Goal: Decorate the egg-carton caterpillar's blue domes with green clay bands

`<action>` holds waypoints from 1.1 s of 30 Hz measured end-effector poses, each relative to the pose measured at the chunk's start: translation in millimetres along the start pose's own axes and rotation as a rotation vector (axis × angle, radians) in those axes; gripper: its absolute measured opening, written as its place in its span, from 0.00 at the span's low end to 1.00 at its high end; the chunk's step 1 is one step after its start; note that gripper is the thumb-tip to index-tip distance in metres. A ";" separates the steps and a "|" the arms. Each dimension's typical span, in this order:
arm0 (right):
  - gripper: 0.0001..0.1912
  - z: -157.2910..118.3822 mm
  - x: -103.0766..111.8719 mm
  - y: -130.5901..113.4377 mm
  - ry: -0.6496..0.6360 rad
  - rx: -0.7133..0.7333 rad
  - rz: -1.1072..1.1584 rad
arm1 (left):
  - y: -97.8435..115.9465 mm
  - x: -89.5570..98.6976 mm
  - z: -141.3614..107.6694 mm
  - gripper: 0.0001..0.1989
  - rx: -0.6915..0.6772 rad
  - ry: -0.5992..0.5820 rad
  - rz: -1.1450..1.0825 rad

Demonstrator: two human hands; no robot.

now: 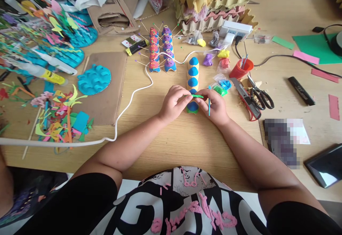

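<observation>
A small flattened strip of green clay is pinched between my two hands at the middle of the table. My left hand has thumb and fingertips closed on its left end. At its right end are the closed fingertips of my right hand, which also keeps a thin blue modelling stick between its fingers. Under and behind my hands stands an egg-carton strip with blue clay on its bumps. Green clay edges the bump nearest me. My fingers hide part of the strip.
Two finished-looking carton caterpillars with pins stand behind. Bagged clay lumps, a red cup, a cutter and scissors lie to the right. A white cable, paper scraps and cardboard are left.
</observation>
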State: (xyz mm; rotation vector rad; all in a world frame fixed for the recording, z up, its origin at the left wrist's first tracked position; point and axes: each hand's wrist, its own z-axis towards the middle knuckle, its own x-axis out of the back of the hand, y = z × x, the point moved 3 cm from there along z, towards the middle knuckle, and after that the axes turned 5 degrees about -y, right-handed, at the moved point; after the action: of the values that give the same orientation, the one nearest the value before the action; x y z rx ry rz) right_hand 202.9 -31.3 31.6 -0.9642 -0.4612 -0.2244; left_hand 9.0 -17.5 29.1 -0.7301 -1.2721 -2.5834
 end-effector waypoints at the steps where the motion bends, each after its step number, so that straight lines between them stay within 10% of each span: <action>1: 0.21 -0.1 0.0 -0.1 0.007 0.012 0.001 | 0.4 -0.1 0.2 0.19 -0.017 0.006 -0.009; 33: 0.16 0.7 -1.1 -3.5 0.000 0.049 0.025 | 4.9 1.7 -0.4 0.08 -0.141 0.059 -0.004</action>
State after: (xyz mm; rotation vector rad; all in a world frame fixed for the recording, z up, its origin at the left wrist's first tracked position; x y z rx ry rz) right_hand 200.4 -32.7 34.0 -0.9216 -0.4524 -0.1903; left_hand 9.1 -20.8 33.1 -0.6692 -1.0844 -2.6985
